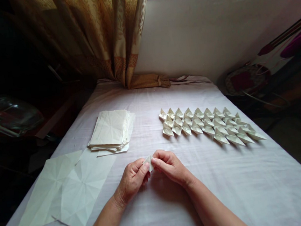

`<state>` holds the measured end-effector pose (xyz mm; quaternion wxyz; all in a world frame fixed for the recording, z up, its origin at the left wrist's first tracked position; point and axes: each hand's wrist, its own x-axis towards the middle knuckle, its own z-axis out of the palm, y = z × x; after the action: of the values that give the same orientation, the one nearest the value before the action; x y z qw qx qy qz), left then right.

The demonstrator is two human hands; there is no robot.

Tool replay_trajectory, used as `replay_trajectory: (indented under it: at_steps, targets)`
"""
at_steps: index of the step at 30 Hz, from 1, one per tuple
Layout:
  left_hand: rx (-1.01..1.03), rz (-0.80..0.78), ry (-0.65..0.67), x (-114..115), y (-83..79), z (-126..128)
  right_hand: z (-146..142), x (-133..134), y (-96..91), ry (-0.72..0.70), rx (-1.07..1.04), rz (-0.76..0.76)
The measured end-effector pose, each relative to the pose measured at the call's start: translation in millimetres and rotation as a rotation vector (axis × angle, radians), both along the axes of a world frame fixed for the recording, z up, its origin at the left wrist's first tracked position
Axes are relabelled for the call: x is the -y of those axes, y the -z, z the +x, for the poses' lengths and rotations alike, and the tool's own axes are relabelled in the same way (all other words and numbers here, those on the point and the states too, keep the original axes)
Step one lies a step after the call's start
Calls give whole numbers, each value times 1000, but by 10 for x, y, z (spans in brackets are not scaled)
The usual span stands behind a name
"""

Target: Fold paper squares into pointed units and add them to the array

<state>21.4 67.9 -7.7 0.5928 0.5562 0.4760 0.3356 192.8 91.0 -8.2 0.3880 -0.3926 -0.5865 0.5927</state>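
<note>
Between my two hands is a small piece of folded white paper (150, 163), raised over the cloth-covered surface. My left hand (135, 176) pinches its left side, thumb on top. On the other side, my right hand (168, 165) grips the paper between thumb and curled fingers. Beyond my right hand stand rows of folded paper boats (199, 121), packed close together with their points up. A stack of creased paper sheets (111, 128) lies beyond my left hand. Nearer on the left, creased loose sheets (81, 193) are spread flat and overlap.
A pale checked cloth (238, 189) covers the surface. At the far edge a gold curtain (122, 34) hangs down and its end rests on the cloth, against a white wall (185, 32). A clear glass or plastic object (13, 112) stands in the dark at left.
</note>
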Motion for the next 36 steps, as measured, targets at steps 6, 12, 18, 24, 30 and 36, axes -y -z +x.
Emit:
replay_trajectory:
  at_steps: [6,12,18,24,30,36]
  targets:
    - [-79,111,3,-14,11,10,-27,-2,67,74,17,39]
    - [-121,156,7,-7,5,7,-24,2,50,55,34,53]
    - [-175,177,5,-5,-13,9,2,13,17,26,76,48]
    - [-118,85,-75,-11,33,8,-3,16,7,9,150,109]
    - [-109,118,-165,-3,48,0,-20,25,-10,-16,181,114]
    - [-50,55,-218,-16,37,22,-11,23,25,6,184,99]
